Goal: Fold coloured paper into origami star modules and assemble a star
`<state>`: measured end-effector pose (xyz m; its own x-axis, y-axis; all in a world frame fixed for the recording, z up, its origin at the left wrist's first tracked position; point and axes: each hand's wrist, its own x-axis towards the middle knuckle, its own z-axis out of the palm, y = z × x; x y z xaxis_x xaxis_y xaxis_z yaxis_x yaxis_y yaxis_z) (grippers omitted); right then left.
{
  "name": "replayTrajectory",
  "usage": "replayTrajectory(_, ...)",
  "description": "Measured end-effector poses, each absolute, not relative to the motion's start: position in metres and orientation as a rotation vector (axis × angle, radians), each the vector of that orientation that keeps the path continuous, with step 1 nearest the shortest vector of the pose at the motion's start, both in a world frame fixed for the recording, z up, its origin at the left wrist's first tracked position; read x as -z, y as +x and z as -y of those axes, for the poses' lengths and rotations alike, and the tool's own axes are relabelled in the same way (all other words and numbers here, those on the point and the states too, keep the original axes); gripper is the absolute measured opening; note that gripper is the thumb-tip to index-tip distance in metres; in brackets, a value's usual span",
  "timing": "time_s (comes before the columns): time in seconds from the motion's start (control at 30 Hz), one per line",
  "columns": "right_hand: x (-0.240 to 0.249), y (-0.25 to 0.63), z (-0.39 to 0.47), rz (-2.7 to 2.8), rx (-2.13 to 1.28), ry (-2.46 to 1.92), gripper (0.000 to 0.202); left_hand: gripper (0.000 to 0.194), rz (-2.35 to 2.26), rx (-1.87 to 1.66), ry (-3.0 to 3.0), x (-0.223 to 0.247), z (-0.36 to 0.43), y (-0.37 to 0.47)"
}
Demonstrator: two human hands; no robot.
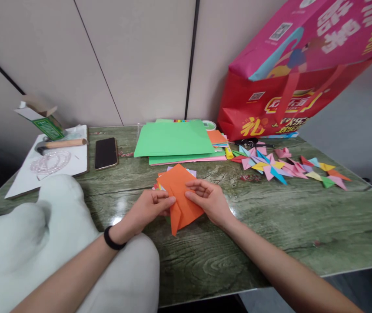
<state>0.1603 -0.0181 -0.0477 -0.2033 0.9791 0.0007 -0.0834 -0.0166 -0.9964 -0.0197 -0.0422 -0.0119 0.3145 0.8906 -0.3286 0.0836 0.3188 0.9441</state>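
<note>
An orange sheet of paper (183, 202), partly folded along its left side, is held just above the table's middle. My left hand (151, 204), with a black band on its wrist, pinches the folded left edge between thumb and fingers. On the right side of the sheet, my right hand (208, 200) grips the edge with thumb and fingertips. Beneath and behind it lies a small pile of coloured papers (190, 172), mostly covered by the orange sheet.
Behind are stacked green sheets (176, 139) and a yellow glue stick (228, 152). Folded paper pieces (270, 163) spread at right before a red bag (270, 104). To the left are a phone (106, 153), a hammer (62, 143), a green box (47, 124) and a white plush (65, 217).
</note>
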Motion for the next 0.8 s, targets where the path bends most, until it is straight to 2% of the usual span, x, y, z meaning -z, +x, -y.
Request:
replayTrajectory(0.17,0.051,0.157,0.022,1.441,-1.254,-1.112,0.024,0.026,-1.176,-0.713,1.119,0.013,0.043,-0.019)
replayTrajectory(0.33,0.051,0.155,0.028,1.599,-0.990,-1.146,0.013,0.023,-1.144,-0.719,1.104,0.010,0.043,-0.017)
replayTrajectory(0.47,0.052,0.156,0.032,1.809,-0.701,-1.074,0.011,0.022,-1.177,-0.726,1.159,0.011,0.044,-0.017)
replayTrajectory(0.57,0.053,0.157,0.032,1.934,-0.575,-0.984,0.016,0.022,-1.213,-0.738,1.221,0.012,0.043,-0.017)
replayTrajectory(0.8,0.057,0.157,0.033,2.050,-0.510,-0.829,0.042,0.023,-1.243,-0.755,1.263,0.014,0.042,-0.017)
